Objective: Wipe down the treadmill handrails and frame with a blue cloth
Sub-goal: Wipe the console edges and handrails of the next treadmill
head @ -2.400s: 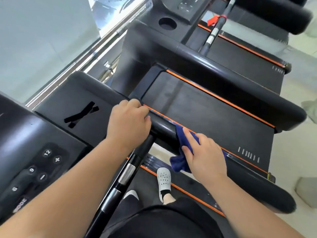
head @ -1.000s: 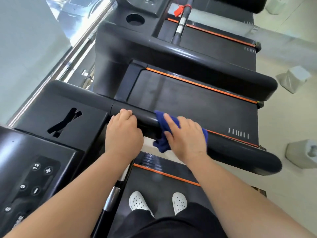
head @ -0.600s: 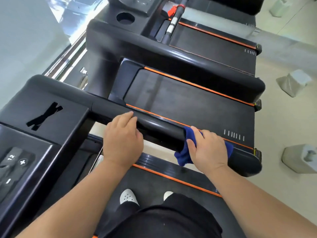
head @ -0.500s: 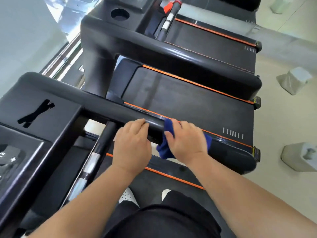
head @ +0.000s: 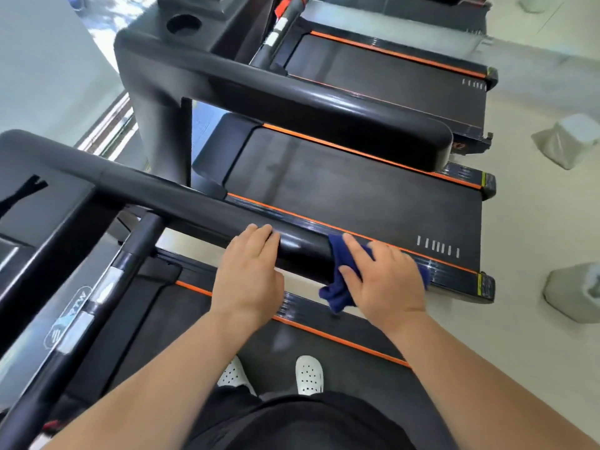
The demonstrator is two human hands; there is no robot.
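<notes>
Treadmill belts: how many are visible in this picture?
3. One belt lies under the white shoes, a second belt beyond the near handrail, a third belt farther back. Another may be hidden past the top edge.

Handrail smooth and glossy just beside the left fingers; blue cloth (towelling, seemingly) soft, matt under the right fingers.
</notes>
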